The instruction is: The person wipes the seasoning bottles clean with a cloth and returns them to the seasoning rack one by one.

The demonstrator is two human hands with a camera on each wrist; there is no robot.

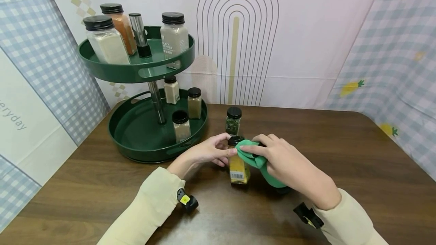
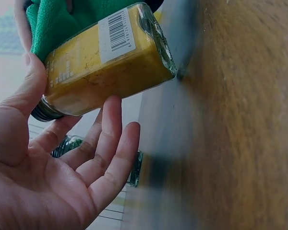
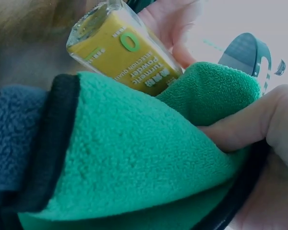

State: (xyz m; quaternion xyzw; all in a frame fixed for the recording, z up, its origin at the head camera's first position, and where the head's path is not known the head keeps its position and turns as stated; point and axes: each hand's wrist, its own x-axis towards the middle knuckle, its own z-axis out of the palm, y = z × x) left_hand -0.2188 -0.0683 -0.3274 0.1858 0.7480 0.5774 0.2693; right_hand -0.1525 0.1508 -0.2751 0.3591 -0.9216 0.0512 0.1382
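Observation:
A square glass jar of yellow turmeric powder with a black lid stands in front of me on the table; whether its base touches the wood I cannot tell. My left hand pinches it near the neck between thumb and forefinger, the other fingers spread loosely beside the glass. With my right hand I grip a green cloth with a dark border, bunched against the jar's upper side. The jar's printed label shows in the right wrist view, its barcode in the left wrist view. Part of the lid is hidden.
Just behind stands a jar of green herbs. A green two-tier rack is at the left: large jars, including black pepper, and a silver cylinder above, small jars below. Patterned cloth hangs behind the table.

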